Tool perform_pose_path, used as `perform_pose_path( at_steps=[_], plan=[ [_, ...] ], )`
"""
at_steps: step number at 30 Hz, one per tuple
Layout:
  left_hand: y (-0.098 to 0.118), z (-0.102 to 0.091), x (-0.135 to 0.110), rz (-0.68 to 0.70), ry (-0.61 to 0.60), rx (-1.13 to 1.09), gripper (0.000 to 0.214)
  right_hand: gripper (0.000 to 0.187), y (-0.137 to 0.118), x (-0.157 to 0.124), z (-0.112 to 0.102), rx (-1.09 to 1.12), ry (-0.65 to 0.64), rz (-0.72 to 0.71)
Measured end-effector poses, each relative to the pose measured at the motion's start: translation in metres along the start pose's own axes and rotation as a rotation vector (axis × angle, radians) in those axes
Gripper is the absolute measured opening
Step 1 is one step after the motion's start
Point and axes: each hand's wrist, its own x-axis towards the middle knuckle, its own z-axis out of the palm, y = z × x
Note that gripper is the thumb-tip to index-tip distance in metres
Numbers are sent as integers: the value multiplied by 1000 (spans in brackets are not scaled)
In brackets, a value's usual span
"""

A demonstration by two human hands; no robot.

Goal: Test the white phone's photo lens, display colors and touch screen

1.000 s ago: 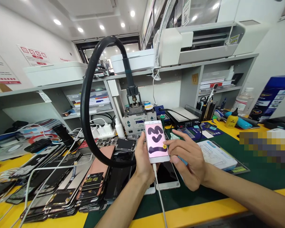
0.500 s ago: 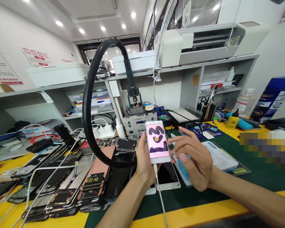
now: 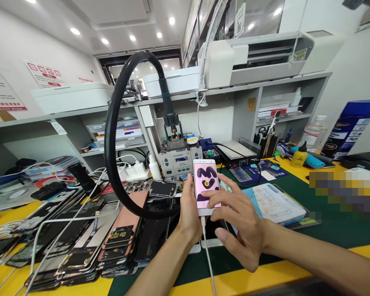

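A white smartphone [image 3: 207, 174] is held upright in my left hand [image 3: 189, 213], thumb along its left edge and the other fingers hidden behind it. Its lit pink screen shows black wavy shapes and a small yellow face. A white charging cable [image 3: 206, 242] runs down from the phone's lower end. My right hand [image 3: 239, 224] is in front of the lower right of the screen, fingers spread, with fingertips over the glass; I cannot tell whether they touch it. Nothing is held in that hand. Below the phone, another white-edged phone [image 3: 217, 242] lies partly covered on the mat.
Stacked phone screens and parts [image 3: 120, 242] fill the left side. A thick black hose [image 3: 109, 144] arches up from the soldering station [image 3: 180, 160]. On the green mat [image 3: 336, 218] at right lies a clear plastic-wrapped pack [image 3: 274, 201]. A yellow bottle [image 3: 299, 156] stands farther back.
My right hand has moved left and slightly down, bringing its fingers over the lower part of the phone's screen. The phone has shifted slightly right, still in my left hand.
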Motion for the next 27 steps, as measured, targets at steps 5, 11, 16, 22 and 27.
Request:
perform_pose_path(
  at_steps=[5,11,16,22,27],
  plan=[
    [-1,0,-1,16,-3,22,57,19,3,-2,1,1,-66,-28],
    [0,1,-2,67,6,43,55,19,3,2,0,-15,-144,-32],
    [-1,1,-3,65,3,50,57,20,4,2,-1,-29,-173,-30],
    [1,3,-2,38,-10,3,55,26,6,-3,-2,16,-113,-17],
    [2,4,-2,-2,-12,-1,53,21,3,-2,-4,10,81,33]
  ],
)
